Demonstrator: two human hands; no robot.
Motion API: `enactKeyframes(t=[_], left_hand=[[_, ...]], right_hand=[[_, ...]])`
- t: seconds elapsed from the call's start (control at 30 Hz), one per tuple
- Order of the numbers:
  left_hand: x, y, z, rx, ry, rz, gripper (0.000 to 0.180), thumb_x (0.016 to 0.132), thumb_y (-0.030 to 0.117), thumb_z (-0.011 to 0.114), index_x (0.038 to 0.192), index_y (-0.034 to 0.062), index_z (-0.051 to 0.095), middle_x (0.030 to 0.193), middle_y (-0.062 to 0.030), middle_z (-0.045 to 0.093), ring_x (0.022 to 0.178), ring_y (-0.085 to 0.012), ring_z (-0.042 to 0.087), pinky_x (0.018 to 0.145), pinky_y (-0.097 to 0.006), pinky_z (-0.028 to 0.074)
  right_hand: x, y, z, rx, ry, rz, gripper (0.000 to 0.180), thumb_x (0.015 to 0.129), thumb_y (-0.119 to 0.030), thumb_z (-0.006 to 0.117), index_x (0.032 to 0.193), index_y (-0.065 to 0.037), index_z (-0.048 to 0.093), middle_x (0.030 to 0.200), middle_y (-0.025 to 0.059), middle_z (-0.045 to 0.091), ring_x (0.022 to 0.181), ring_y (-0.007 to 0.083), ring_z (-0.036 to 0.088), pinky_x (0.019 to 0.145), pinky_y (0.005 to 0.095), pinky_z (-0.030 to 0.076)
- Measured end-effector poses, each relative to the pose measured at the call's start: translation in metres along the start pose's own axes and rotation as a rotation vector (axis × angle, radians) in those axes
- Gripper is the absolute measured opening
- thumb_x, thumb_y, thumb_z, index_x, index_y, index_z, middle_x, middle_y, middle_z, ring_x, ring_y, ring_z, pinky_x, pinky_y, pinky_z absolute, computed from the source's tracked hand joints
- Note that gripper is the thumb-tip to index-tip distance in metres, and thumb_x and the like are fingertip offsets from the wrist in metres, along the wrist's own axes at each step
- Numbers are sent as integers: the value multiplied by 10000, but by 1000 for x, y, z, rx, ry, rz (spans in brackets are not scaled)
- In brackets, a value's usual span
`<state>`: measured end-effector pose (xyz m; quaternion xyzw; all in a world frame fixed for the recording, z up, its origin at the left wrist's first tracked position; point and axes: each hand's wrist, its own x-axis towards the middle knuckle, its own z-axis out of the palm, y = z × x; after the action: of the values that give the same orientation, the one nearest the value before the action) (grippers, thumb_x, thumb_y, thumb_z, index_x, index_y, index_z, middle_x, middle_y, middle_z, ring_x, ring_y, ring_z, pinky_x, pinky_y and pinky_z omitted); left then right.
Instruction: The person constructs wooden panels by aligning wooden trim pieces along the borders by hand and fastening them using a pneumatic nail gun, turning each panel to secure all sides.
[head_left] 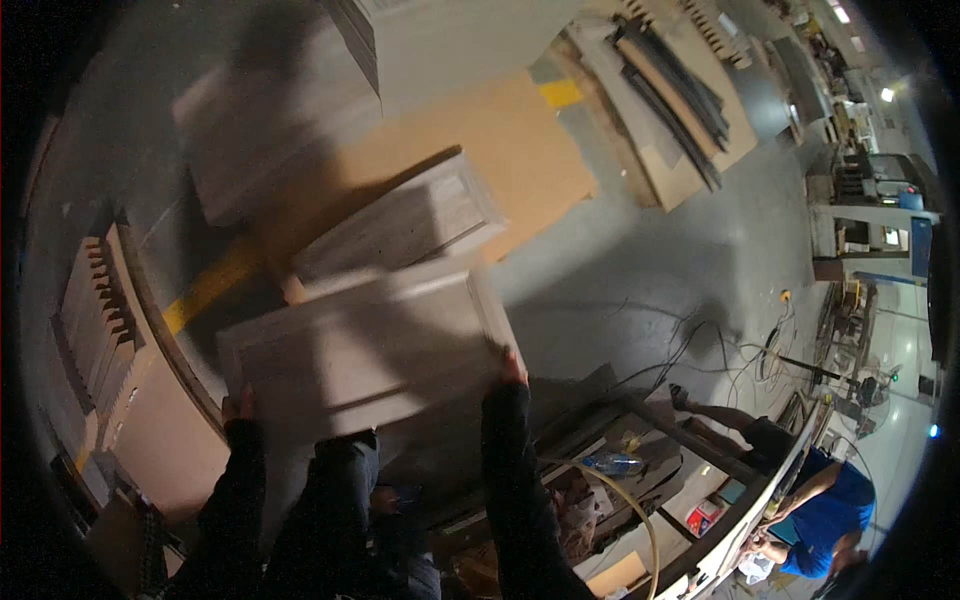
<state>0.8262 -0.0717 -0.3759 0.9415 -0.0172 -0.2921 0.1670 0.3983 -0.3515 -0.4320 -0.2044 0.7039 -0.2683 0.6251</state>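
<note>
Between my two hands is a pale wood-grain cabinet door [370, 350] with a raised frame and a recessed middle. My left hand [238, 405] grips its left edge near the lower corner. Around the right edge close the fingers of my right hand [513, 366]. Just beyond it, a second cabinet door [400, 225] of the same kind lies on a brown cardboard sheet [530, 150]. The held door partly covers the near side of that second door. A shadow falls across both doors.
Left stands a stack of boards [100, 330] beside a curved-looking panel edge [160, 300]. Dark strips [670, 95] lie on a board at the upper right. Cables [720, 345] run over the floor. At lower right, a person in a blue shirt [835, 510] works by a cluttered bench [680, 440].
</note>
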Motion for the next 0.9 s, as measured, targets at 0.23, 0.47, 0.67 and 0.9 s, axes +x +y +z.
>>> enactKeyframes(t=[0.23, 0.47, 0.67, 0.9], left_hand=[[96, 98, 140, -391, -25, -240, 897, 635, 515, 664, 1244, -49, 325, 1178, -225, 458, 1084, -326, 452, 875, -369, 394], [155, 38, 250, -394, 228, -199, 799, 624, 436, 714, 1169, -69, 422, 1162, -218, 477, 1067, -296, 470, 898, -343, 370], [163, -31, 308, 83, -179, -347, 1055, 524, 580, 710, 1297, 11, 273, 1272, -216, 367, 1144, -315, 398, 945, -360, 336], [176, -47, 317, -294, -383, -374, 1183, 491, 632, 693, 1338, 15, 144, 1330, -213, 279, 1196, -318, 331, 970, -379, 299]], right_hand=[[159, -38, 133, 326, 472, -18, 372, 716, 28, 626, 1061, 50, 486, 992, 127, 576, 899, 235, 561, 795, 333, 432], [249, -61, 161, -241, 346, -202, 564, 640, -65, 703, 1104, 87, 421, 1040, 182, 531, 900, 245, 531, 810, 320, 415], [273, -32, 177, -171, 335, -200, 714, 618, -15, 697, 1204, 5, 290, 1128, 154, 441, 1023, 254, 446, 893, 351, 375], [298, -53, 176, 18, 382, -135, 549, 677, -72, 684, 1145, 2, 406, 1067, 138, 498, 933, 237, 510, 832, 337, 420]])
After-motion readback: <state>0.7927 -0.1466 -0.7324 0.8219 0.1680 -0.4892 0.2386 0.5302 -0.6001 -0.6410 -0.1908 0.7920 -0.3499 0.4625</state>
